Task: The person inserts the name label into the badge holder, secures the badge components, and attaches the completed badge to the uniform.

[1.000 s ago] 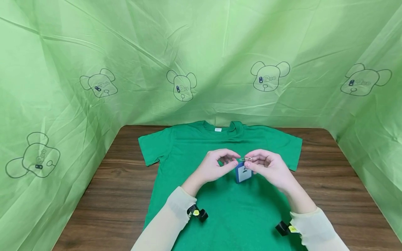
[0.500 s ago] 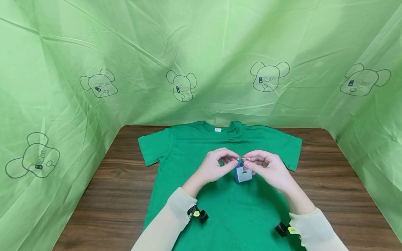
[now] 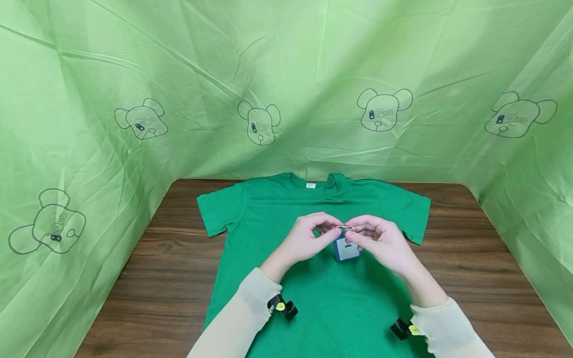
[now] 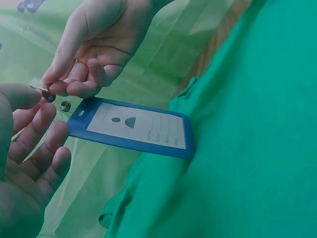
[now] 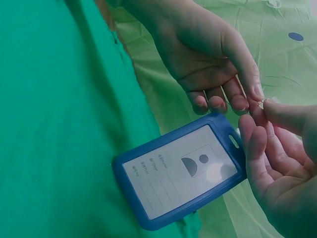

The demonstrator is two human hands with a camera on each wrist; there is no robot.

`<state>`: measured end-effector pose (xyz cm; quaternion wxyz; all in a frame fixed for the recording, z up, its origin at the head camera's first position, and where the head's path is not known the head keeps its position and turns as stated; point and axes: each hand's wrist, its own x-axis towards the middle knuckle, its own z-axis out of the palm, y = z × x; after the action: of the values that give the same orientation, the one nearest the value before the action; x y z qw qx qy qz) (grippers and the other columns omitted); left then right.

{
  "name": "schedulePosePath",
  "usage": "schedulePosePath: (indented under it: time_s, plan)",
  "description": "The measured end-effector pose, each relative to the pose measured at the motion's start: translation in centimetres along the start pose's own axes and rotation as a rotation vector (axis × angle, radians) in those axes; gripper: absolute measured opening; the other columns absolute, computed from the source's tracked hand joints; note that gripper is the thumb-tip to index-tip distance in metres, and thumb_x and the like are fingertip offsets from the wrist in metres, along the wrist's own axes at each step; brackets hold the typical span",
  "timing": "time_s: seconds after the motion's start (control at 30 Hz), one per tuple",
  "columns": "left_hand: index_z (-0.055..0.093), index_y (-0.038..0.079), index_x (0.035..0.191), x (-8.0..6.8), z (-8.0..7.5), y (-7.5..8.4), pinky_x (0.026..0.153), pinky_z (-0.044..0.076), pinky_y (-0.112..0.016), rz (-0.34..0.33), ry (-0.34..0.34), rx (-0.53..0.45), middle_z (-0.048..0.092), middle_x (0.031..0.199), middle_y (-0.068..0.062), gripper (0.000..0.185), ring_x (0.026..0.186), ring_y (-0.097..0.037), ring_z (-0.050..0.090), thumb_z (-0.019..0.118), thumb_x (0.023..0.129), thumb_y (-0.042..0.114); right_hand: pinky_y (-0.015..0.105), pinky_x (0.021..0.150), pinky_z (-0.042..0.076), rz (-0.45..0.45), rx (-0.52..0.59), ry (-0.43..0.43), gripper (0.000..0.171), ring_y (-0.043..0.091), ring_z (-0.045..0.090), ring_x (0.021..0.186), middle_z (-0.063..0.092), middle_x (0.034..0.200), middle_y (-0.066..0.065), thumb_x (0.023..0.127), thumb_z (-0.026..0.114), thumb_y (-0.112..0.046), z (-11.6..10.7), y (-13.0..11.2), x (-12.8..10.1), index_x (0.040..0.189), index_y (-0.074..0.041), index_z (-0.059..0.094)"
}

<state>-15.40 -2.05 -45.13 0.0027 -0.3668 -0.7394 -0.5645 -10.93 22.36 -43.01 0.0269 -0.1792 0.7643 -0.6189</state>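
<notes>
Together, the left hand and right hand pinch a small metal clip with curled fingers; the blue badge holder hangs beneath, above the green shirt on the counter.

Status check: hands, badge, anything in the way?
Both hands, left hand and right hand, pinching the clip. Badge hanging from it above the shirt. Nothing blocking.

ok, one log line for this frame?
left hand: pinches clip | right hand: pinches clip | blue badge holder: hangs above green T-shirt
</notes>
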Motion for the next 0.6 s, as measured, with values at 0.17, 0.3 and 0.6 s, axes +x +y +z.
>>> schedulePosePath:
  time_s: [0.17, 0.3, 0.6]
  plan:
    - [0.08, 0.006, 0.117, 0.0, 0.03, 0.18, 0.081, 0.061, -0.028, -0.001, 0.025, -0.001, 0.077, 0.107, -0.003, 0.015, 0.091, -0.006, 0.068, 0.071, 0.107, 0.013, 0.03, 0.071, 0.063, -0.015, 0.003, 0.005, 0.019, 0.028, 0.077, 0.089, 0.079, 0.107, 0.011, 0.105, 0.071, 0.0, 0.0, -0.04, 0.01, 0.124, 0.005, 0.072]
    - [0.08, 0.007, 0.115, 0.0, 0.09, 0.27, 0.082, 0.062, -0.028, 0.004, 0.05, 0.001, 0.078, 0.106, -0.004, 0.013, 0.09, -0.006, 0.069, 0.072, 0.106, 0.012, 0.03, 0.071, 0.064, -0.007, 0.002, 0.017, 0.019, 0.028, 0.078, 0.089, 0.079, 0.106, 0.012, 0.104, 0.072, 0.0, 0.0, -0.1, 0.01, 0.123, 0.005, 0.072]
    - [0.08, 0.007, 0.112, 0.01, 0.19, 0.23, 0.08, 0.062, -0.028, 0.024, 0.09, 0.007, 0.078, 0.103, -0.003, 0.01, 0.087, -0.006, 0.068, 0.073, 0.105, 0.01, 0.029, 0.077, 0.064, 0.049, 0.001, 0.059, 0.021, 0.023, 0.079, 0.092, 0.081, 0.108, 0.012, 0.107, 0.071, -0.006, 0.04, -0.05, 0.16, 0.124, 0.005, 0.073]
